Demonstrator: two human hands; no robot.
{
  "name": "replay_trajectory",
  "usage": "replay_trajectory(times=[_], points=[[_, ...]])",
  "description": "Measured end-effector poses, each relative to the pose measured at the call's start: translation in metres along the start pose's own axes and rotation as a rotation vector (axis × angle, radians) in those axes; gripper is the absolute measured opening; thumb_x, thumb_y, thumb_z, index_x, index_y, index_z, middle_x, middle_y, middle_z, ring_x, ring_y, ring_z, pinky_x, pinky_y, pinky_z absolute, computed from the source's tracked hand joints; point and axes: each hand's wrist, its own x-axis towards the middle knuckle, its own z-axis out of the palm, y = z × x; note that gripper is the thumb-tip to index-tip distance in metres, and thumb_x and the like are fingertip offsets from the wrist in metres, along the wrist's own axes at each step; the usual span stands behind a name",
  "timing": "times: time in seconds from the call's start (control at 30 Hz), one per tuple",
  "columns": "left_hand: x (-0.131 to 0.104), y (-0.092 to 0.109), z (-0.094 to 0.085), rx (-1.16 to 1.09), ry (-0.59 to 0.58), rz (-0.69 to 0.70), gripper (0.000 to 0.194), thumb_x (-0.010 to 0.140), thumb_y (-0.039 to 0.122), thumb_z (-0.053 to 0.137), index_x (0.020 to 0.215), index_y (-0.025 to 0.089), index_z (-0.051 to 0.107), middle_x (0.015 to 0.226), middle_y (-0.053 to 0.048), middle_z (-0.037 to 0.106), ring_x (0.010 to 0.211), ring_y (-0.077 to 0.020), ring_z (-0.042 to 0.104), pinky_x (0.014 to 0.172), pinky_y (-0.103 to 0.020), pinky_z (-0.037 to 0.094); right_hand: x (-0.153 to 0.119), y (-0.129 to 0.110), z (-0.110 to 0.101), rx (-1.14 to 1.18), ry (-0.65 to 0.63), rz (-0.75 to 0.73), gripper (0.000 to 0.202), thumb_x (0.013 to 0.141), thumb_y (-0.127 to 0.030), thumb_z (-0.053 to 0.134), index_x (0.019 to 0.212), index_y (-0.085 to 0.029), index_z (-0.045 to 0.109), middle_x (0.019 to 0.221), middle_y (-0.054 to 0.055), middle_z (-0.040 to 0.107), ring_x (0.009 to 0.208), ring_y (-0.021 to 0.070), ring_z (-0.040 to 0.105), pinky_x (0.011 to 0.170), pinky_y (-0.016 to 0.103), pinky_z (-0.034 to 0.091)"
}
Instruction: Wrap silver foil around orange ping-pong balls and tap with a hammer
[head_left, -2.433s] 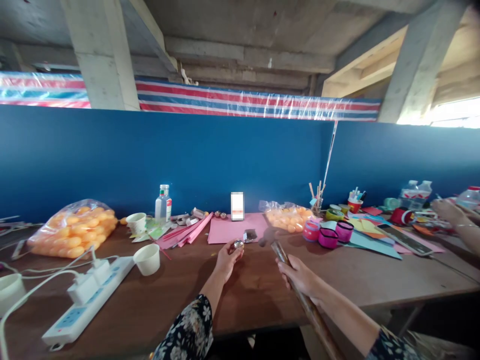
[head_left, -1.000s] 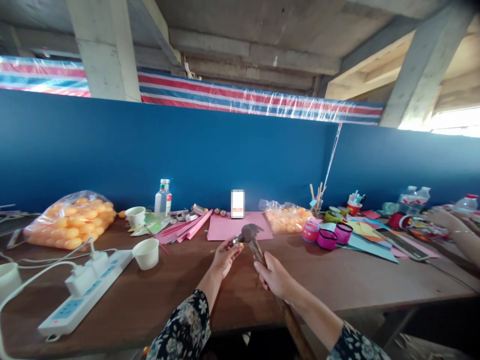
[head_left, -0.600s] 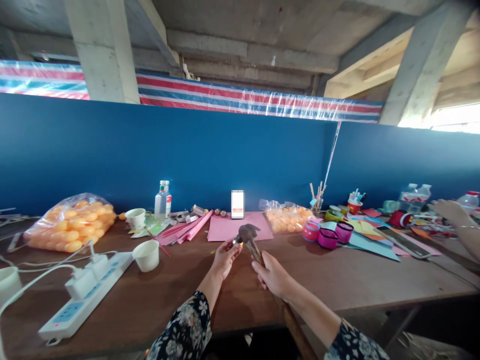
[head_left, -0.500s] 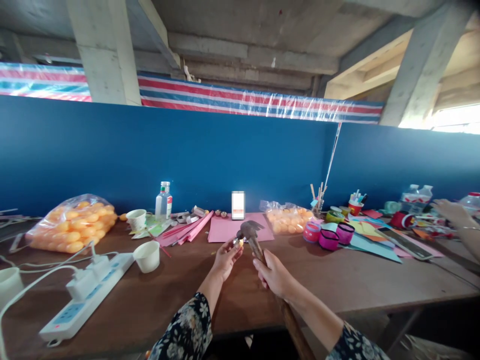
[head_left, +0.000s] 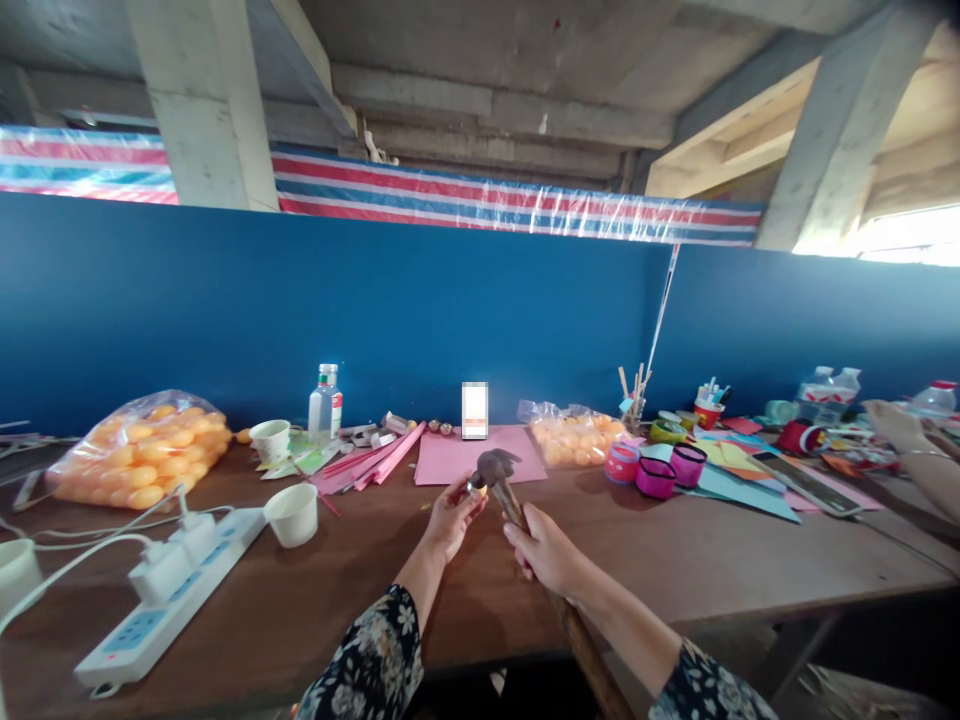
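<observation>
My right hand [head_left: 549,550] is wrapped round the wooden handle of a claw hammer [head_left: 496,466], gripping it high up near the dark metal head. The rest of the handle slants down past the table's front edge. Between the thumb and fingers of my left hand [head_left: 451,522] is a small shiny piece [head_left: 472,486] with a yellowish part, mostly hidden and too small to name. The hammer's striking face is right at this piece, touching or almost touching. Behind both hands lies a pink sheet of paper [head_left: 442,464].
Left stand a bag of orange balls [head_left: 142,455], a white power strip [head_left: 169,605], a paper cup [head_left: 291,515] and a glass bottle [head_left: 325,405]. Rightward are another ball bag [head_left: 577,440], purple-pink rings [head_left: 656,478], coloured paper [head_left: 750,495], a phone [head_left: 806,485] and another person's hand [head_left: 896,425].
The hammer head has come slightly down and left onto the small piece in my left hand. The other person's hand at the far right has shifted a little.
</observation>
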Motion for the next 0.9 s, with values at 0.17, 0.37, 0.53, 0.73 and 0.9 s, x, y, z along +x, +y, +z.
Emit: replay_trajectory(times=[0.17, 0.37, 0.53, 0.73, 0.9], points=[[-0.0002, 0.001, 0.0023, 0.007, -0.005, 0.02, 0.041, 0.054, 0.017, 0.073, 0.093, 0.018, 0.062, 0.085, -0.003, 0.066, 0.077, -0.0108, 0.059, 0.076, -0.024, 0.043, -0.0003, -0.0039, -0.0001, -0.004, 0.043, -0.037, 0.021, 0.081, -0.037, 0.037, 0.088, -0.018, 0.038, 0.05, -0.009, 0.037, 0.034, 0.0042, 0.036, 0.033, 0.015, 0.031], [0.0014, 0.0002, 0.0005, 0.006, -0.029, 0.02, 0.041, 0.055, 0.015, 0.072, 0.095, 0.017, 0.062, 0.087, -0.005, 0.066, 0.078, -0.011, 0.06, 0.076, -0.024, 0.043, 0.0021, 0.0008, 0.0006, 0.006, 0.026, -0.002, 0.019, 0.08, -0.036, 0.038, 0.087, -0.018, 0.039, 0.052, -0.009, 0.039, 0.035, 0.0041, 0.036, 0.032, 0.015, 0.031], [0.0027, -0.0011, -0.002, -0.056, 0.011, 0.03, 0.04, 0.054, 0.018, 0.073, 0.092, 0.018, 0.063, 0.084, -0.004, 0.067, 0.079, -0.0124, 0.061, 0.08, -0.027, 0.044, 0.0006, 0.0002, 0.0009, 0.03, 0.065, -0.026, 0.021, 0.08, -0.038, 0.038, 0.089, -0.018, 0.039, 0.052, -0.009, 0.038, 0.035, 0.0039, 0.035, 0.033, 0.016, 0.032], [0.002, -0.0013, -0.0046, -0.047, -0.014, -0.023, 0.045, 0.057, 0.02, 0.071, 0.101, 0.02, 0.06, 0.087, -0.005, 0.067, 0.078, -0.0148, 0.062, 0.075, -0.029, 0.047, -0.0003, -0.0027, -0.0009, 0.019, 0.031, -0.014, 0.021, 0.079, -0.038, 0.039, 0.088, -0.018, 0.039, 0.051, -0.009, 0.038, 0.035, 0.0043, 0.036, 0.032, 0.015, 0.031], [0.0017, -0.0006, -0.004, -0.059, -0.033, 0.002, 0.044, 0.059, 0.017, 0.07, 0.102, 0.02, 0.059, 0.092, -0.005, 0.066, 0.083, -0.0136, 0.061, 0.081, -0.028, 0.045, 0.0004, -0.0011, 0.0005, 0.033, 0.068, -0.02, 0.022, 0.079, -0.038, 0.039, 0.088, -0.018, 0.039, 0.05, -0.009, 0.037, 0.034, 0.0041, 0.035, 0.032, 0.015, 0.031]])
